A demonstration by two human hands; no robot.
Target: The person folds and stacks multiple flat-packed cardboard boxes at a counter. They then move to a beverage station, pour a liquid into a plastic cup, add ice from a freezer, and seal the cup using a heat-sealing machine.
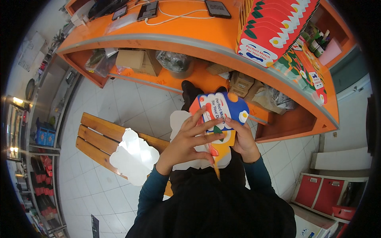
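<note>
Carton (237, 104) with a loud blue, yellow and white print is being held up over the lap (237, 166), right where both hands meet. Its printed face is covered partly by the left hand (190, 139), fingers fanned out wide across it rather than bunched up. On the other edge it's met by the right hand (245, 144), with a digit laid on the face; the rest is tucked out of sight, so whether it's properly pinched can't be told. Pale scalloped card (177, 121) can be seen under the left hand, and it can't be made out if that's joined to the carton. Left of the grip, a white scalloped sheet (133, 156) is laid on a slatted wooden bench (103, 125). Ahead of the grip, the view is pretty much filled by an orange counter (190, 32), with red printed cartons (274, 35) stacked ahead and to the right, phones (149, 10) left lying ahead and to the left, and a cardboard box (129, 59) stashed underneath.
</note>
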